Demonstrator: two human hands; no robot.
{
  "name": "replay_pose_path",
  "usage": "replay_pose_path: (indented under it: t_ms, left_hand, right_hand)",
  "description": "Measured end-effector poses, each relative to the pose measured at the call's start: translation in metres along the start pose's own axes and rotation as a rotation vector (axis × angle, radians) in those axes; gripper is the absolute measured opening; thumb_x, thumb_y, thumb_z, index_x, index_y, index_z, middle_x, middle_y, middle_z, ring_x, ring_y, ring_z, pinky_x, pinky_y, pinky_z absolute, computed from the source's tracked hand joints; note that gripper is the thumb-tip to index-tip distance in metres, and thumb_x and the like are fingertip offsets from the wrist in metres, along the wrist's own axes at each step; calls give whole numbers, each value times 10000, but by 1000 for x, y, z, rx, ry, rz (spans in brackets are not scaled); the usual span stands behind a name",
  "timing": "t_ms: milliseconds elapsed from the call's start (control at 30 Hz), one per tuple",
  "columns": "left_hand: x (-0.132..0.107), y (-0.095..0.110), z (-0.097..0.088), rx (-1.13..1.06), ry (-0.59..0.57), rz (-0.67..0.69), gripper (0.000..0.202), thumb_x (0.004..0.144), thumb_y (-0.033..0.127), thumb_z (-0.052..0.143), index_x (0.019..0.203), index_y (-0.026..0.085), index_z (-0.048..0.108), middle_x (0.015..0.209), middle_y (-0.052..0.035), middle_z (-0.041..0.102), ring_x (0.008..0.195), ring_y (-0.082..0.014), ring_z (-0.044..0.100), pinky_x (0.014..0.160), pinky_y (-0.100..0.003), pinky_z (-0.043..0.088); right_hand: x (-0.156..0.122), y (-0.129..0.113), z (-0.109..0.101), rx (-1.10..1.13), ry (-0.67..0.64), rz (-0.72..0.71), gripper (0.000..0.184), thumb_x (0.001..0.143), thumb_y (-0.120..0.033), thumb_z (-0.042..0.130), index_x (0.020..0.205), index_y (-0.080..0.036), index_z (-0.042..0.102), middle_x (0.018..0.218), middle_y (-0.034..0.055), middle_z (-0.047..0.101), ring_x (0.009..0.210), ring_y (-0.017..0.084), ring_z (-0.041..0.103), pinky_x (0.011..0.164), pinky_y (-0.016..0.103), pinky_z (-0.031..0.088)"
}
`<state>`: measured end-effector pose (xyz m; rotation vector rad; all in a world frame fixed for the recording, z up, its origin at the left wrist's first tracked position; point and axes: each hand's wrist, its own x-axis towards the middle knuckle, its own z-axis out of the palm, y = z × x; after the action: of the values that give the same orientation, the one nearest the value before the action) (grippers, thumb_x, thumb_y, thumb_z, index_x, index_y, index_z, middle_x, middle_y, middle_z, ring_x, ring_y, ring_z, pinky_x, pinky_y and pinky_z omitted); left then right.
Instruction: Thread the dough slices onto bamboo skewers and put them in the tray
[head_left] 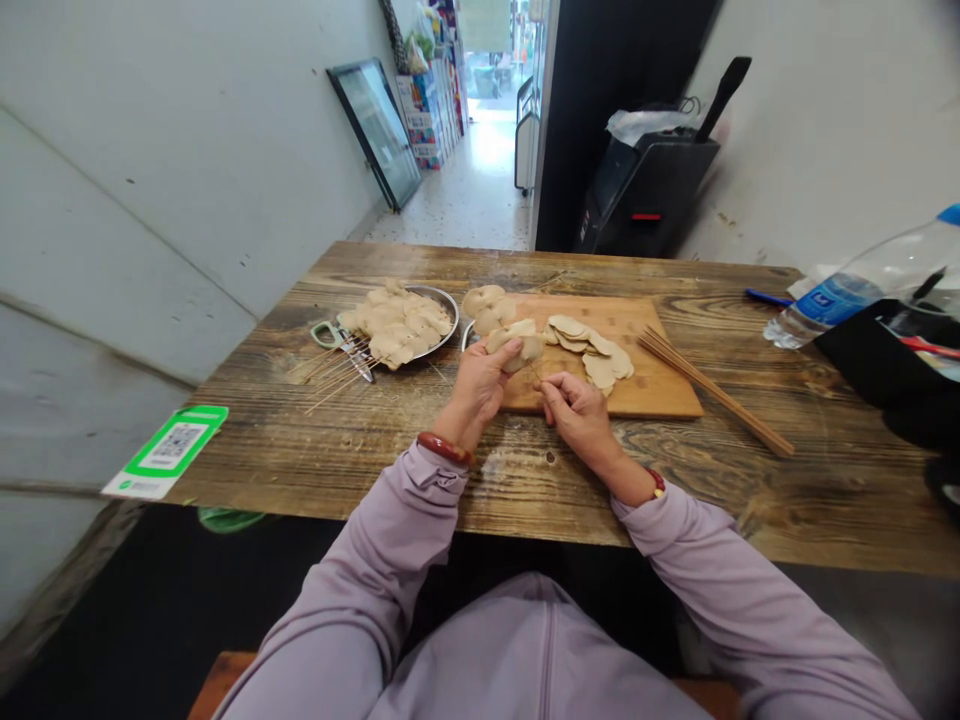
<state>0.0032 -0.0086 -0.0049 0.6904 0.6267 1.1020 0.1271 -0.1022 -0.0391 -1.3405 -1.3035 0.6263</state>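
My left hand (480,385) is closed round a few pale tan slices (521,340), folded together, over the near left part of a wooden cutting board (645,385). My right hand (574,410) pinches a thin bamboo skewer (535,374) whose tip meets those slices. More flat slices (592,350) lie spread on the board just right of my hands. A small heap of slices (484,305) sits at the board's far left corner.
A metal dish (442,298) holds skewered slices (394,325), with scissors (341,342) beside it on the left. A bundle of bare skewers (712,388) lies off the board's right edge. A water bottle (855,285), a black container (877,365) and a green QR sticker (165,450) are on the wooden table (337,450).
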Motion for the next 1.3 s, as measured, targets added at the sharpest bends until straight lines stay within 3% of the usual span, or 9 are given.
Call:
replay_pose_path:
  t_ms: [300, 533, 667, 833, 1067, 1300]
  left_hand:
    - [-6, 3, 6, 3, 18, -2, 228, 687, 119, 890, 835, 155, 721, 837, -5, 767, 771, -123, 714, 835, -260, 573]
    - [-3, 3, 5, -21, 16, -3, 242, 693, 112, 886, 820, 166, 688, 842, -1, 767, 800, -132, 727, 857, -272, 584]
    - [-4, 2, 4, -46, 1, -5, 258, 693, 121, 892, 832, 168, 679, 844, 5, 764, 801, -125, 725, 847, -262, 591]
    - [-4, 4, 0, -2, -57, -138, 252, 776, 210, 864, 971, 162, 712, 951, -37, 789, 815, -157, 745, 770, -283, 612]
    - [9, 19, -6, -118, 67, -113, 191, 930, 354, 733, 973, 169, 715, 848, -28, 771, 711, -119, 712, 688, -219, 584]
    - [6, 22, -7, -98, 55, -68, 54, 926, 207, 698, 908, 158, 711, 830, -31, 773, 785, -145, 738, 775, -252, 607]
  right_hand:
    - [0, -3, 0, 5, -7, 24, 308, 966, -475, 565, 813, -223, 653, 485, -48, 552, 452, 132, 496, 534, 280, 401]
    - [-2, 0, 1, 28, -19, -4, 279, 968, -435, 566, 809, -220, 644, 485, -52, 559, 440, 127, 502, 532, 275, 394]
    - [-1, 3, 2, 51, -21, 19, 313, 965, -491, 576, 820, -222, 646, 481, -56, 542, 431, 124, 483, 510, 270, 380]
    - [1, 3, -4, 82, 6, 74, 380, 957, -578, 573, 848, -223, 651, 491, -57, 527, 433, 119, 462, 462, 250, 343]
    - [1, 5, -8, 90, -32, 94, 403, 957, -589, 566, 907, -206, 682, 485, -61, 525, 421, 116, 457, 451, 245, 340]
    - [-3, 11, -9, 28, -55, 76, 351, 962, -519, 576, 891, -197, 698, 491, -53, 539, 441, 119, 475, 462, 245, 352]
